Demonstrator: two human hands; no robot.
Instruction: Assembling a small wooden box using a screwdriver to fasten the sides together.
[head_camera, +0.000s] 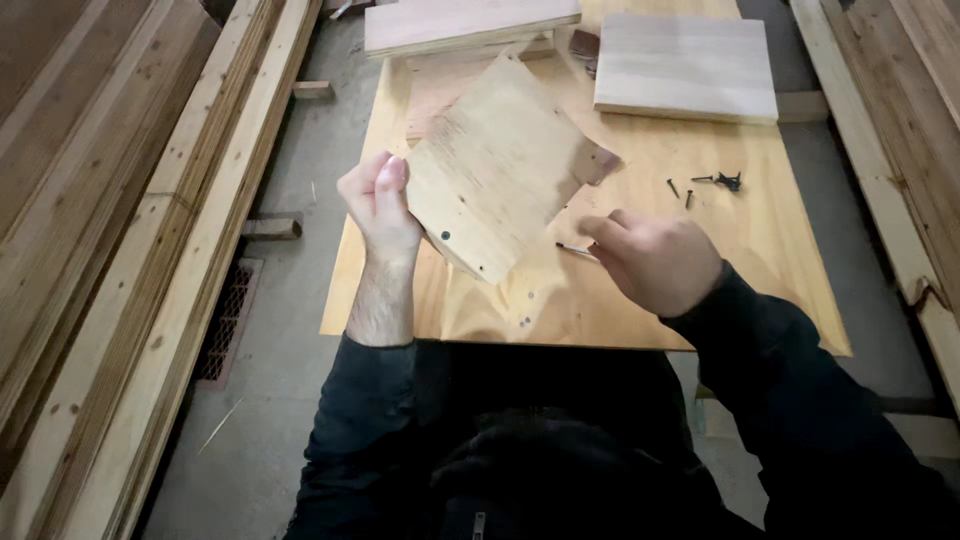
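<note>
My left hand (380, 205) grips the left edge of a small square plywood piece (495, 165), holding it tilted above a large plywood sheet (760, 250). A dark screw head shows near the piece's lower corner. My right hand (655, 260) hovers just right of the piece with its fingers pinched on a thin black screw (575, 249). Several loose black screws (715, 183) lie on the sheet to the right.
Two light wooden boards (685, 65) (465, 22) lie at the far end of the sheet. Long stacked planks (120, 230) line the left side and more planks (900, 130) the right. A metal floor grate (228, 320) sits at the left on the concrete floor.
</note>
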